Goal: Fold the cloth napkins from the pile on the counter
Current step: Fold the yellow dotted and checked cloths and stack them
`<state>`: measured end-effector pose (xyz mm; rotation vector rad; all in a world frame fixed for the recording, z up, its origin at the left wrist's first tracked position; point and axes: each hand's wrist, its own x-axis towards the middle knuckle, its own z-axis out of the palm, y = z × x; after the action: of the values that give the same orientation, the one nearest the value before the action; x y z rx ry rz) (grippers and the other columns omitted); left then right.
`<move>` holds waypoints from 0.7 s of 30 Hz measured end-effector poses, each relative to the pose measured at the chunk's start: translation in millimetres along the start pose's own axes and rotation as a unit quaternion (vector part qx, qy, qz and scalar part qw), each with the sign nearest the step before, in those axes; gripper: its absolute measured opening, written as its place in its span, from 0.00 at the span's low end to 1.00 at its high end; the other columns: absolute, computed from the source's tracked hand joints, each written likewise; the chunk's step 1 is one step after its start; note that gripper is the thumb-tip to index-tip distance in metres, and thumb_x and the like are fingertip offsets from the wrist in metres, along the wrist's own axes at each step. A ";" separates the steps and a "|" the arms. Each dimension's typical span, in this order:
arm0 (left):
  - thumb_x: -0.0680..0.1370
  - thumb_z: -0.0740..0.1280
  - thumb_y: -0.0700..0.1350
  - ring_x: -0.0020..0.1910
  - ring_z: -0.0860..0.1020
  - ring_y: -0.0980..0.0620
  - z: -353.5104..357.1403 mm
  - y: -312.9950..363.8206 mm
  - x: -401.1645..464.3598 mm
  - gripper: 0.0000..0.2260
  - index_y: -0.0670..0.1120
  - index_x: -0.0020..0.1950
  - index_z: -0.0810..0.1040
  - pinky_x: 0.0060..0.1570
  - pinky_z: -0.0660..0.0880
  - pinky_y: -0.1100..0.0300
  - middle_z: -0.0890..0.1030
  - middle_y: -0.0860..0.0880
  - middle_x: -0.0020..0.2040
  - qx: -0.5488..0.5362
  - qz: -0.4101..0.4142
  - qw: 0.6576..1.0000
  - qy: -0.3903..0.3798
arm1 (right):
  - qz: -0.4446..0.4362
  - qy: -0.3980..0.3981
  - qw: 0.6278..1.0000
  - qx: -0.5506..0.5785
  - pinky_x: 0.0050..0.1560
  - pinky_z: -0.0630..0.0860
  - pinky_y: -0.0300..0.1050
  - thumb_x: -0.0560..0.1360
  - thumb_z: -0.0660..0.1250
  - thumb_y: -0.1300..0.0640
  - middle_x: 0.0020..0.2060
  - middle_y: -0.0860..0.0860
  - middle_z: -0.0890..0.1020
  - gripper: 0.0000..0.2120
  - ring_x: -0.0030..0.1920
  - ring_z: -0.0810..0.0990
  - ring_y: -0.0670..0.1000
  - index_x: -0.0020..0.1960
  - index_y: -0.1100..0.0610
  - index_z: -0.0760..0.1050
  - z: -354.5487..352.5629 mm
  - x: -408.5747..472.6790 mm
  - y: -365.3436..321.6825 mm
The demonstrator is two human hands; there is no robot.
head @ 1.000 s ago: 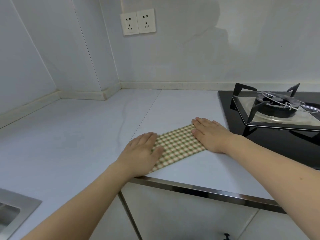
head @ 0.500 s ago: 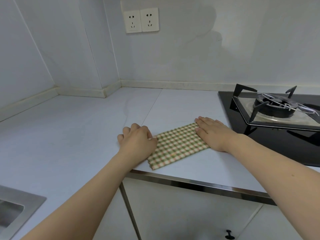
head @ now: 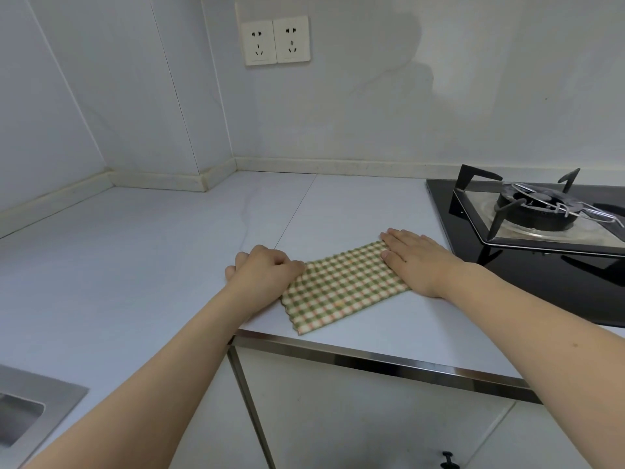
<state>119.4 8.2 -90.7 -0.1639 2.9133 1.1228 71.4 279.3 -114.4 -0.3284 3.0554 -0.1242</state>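
A pale counter (head: 169,265) fills a white-walled corner; twin sockets (head: 275,40) sit above it, cabinet doors (head: 372,418) below

A pale marble-look counter (head: 169,265) with a steel front edge runs into a wall corner. A folded green-checked napkin (head: 341,289) lies flat near that edge. A black gas hob (head: 527,252) sits at right, and a steel sink (head: 30,407) at lower left.
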 end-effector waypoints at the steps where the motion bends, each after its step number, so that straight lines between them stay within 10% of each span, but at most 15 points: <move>1: 0.74 0.64 0.60 0.58 0.65 0.44 1.2 -2.2 2.5 0.16 0.51 0.32 0.72 0.53 0.62 0.54 0.75 0.47 0.48 -0.001 0.003 1.000 0.001 | 0.000 0.000 1.000 0.001 0.77 0.43 0.49 0.83 0.41 0.45 0.79 0.47 0.46 0.26 0.78 0.45 0.48 0.79 0.50 0.44 -0.1 0.0 -0.3; 7: 0.73 0.65 0.57 0.57 0.67 0.46 0.2 -8.2 9.8 0.09 0.53 0.40 0.77 0.51 0.61 0.55 0.76 0.50 0.51 -0.042 -0.005 0.999 0.012 | 0.002 -0.003 1.000 -0.001 0.77 0.43 0.49 0.83 0.41 0.45 0.79 0.47 0.45 0.26 0.78 0.44 0.47 0.79 0.50 0.44 0.2 0.4 -0.3; 15: 0.79 0.61 0.57 0.53 0.70 0.47 5.2 -15.8 15.4 0.12 0.52 0.39 0.71 0.58 0.64 0.51 0.72 0.51 0.48 0.180 0.067 0.978 0.082 | 0.024 -0.036 0.998 -0.038 0.76 0.38 0.55 0.83 0.40 0.44 0.79 0.47 0.42 0.26 0.78 0.41 0.49 0.79 0.48 0.42 -11.7 -4.1 -7.0; 21: 0.79 0.63 0.46 0.51 0.71 0.50 9.3 -9.4 -0.7 0.04 0.48 0.53 0.74 0.52 0.68 0.56 0.71 0.53 0.51 0.090 0.282 0.936 0.191 | 0.051 0.147 0.987 0.037 0.72 0.55 0.54 0.82 0.49 0.47 0.77 0.51 0.56 0.25 0.75 0.57 0.55 0.77 0.52 0.55 -13.5 -28.0 -57.6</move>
<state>120.8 7.6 -103.8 0.5572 3.5186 0.9332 109.7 230.2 -94.4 -0.1610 3.3392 -0.3056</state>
